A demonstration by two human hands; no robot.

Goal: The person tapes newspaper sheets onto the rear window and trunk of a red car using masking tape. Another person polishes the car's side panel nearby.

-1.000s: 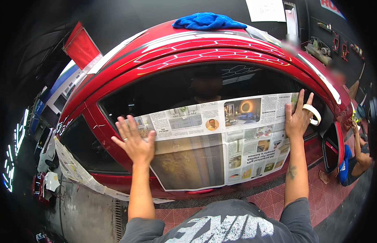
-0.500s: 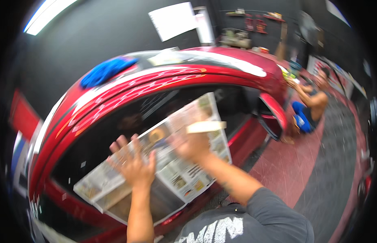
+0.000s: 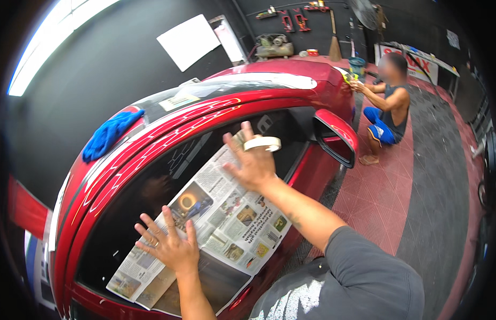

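Observation:
A printed newspaper sheet (image 3: 240, 226) lies slantwise against the dark side window (image 3: 176, 173) of a red car (image 3: 296, 184), its lower part reaching over the door. My left hand (image 3: 173, 245) rests open on the sheet's left part, fingers spread. Near the upper edge of the paper, my right hand (image 3: 253, 165) presses with its fingers apart. A roll of cream masking tape (image 3: 272, 142) is hooked on the fingers of that hand. Whether any tape is stuck along the paper's edge cannot be made out.
A side mirror (image 3: 338, 136) juts out beyond my right hand. A blue cloth (image 3: 109, 133) lies on the roof. At the car's front, a person (image 3: 389, 101) crouches, hands on the bodywork. A bucket (image 3: 357, 66) and a broom (image 3: 334, 40) stand behind.
My right hand has moved up toward the newspaper's upper edge, its fingers now spread against it. My left hand stays on the sheet. The view has shifted, and the paper appears steeper.

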